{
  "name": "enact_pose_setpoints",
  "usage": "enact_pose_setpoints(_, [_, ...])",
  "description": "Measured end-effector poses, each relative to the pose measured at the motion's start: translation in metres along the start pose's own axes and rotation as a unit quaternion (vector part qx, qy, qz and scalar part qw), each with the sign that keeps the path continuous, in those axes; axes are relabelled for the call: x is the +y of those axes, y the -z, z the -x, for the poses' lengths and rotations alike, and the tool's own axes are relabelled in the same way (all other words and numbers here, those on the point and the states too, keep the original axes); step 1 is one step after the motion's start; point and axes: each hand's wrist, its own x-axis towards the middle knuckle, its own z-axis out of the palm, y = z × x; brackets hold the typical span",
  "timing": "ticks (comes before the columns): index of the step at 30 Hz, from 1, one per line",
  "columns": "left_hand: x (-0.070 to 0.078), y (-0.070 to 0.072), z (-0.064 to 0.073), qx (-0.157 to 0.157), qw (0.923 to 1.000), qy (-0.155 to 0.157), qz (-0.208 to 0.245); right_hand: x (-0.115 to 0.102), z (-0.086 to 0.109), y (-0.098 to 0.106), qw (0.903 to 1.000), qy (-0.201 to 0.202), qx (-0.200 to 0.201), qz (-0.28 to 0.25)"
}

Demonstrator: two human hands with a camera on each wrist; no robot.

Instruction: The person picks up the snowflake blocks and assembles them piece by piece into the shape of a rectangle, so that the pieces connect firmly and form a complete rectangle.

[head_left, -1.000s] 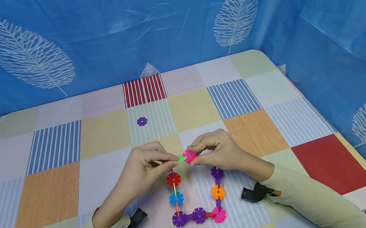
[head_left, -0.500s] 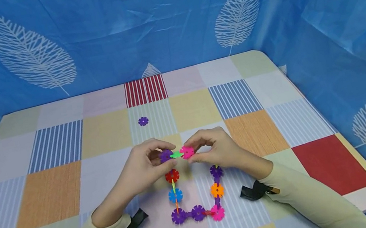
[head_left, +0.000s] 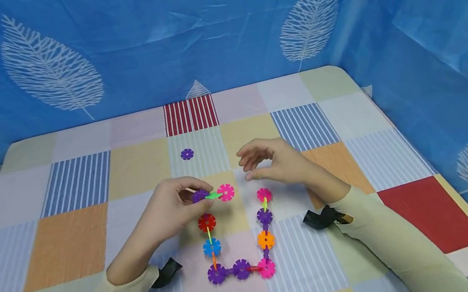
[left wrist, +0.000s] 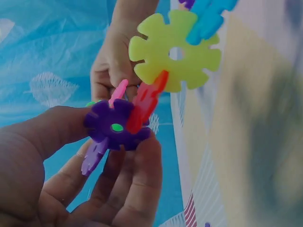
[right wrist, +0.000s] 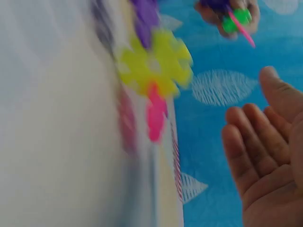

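Note:
My left hand pinches a purple snowflake disc at the upper left corner of a U-shaped chain of slotted plastic discs. From that corner a green disc and a pink disc stick out to the right. In the left wrist view, thumb and fingers grip the purple disc's edges, and a red disc links it to a yellow-green one. My right hand is off the chain, fingers relaxed and holding nothing. Below it, another pink disc tops the chain's right side.
A loose purple disc lies farther back on the patchwork tablecloth. A blue curtain with white leaf prints hangs behind and at the sides. Black straps hang at both wrists.
My right hand has let go of the pink disc beside the green one and moved right and back. My left hand keeps its hold on the chain, shifting slightly left.

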Motion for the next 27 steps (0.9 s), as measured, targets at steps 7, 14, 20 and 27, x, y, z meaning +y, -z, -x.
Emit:
enact_pose_setpoints(7, [-0.004, 0.02, 0.001, -0.011, 0.9992, 0.036, -0.011, 0.038, -0.042, 0.006, 0.9997, -0.016, -0.006, 0.015])
enact_pose_setpoints(14, [-0.009, 0.042, 0.004, -0.04, 0.9972, 0.062, 0.008, 0.064, -0.078, -0.009, 0.998, -0.025, -0.041, 0.041])
enact_pose_setpoints(20, [-0.013, 0.059, 0.006, -0.037, 0.9964, 0.074, -0.019, 0.074, -0.108, -0.027, 0.9893, -0.035, -0.087, 0.112])
enact_pose_setpoints(27, [-0.016, 0.071, 0.008, -0.036, 0.9958, 0.078, -0.032, 0.084, -0.138, -0.047, 0.97, -0.027, -0.129, 0.204])
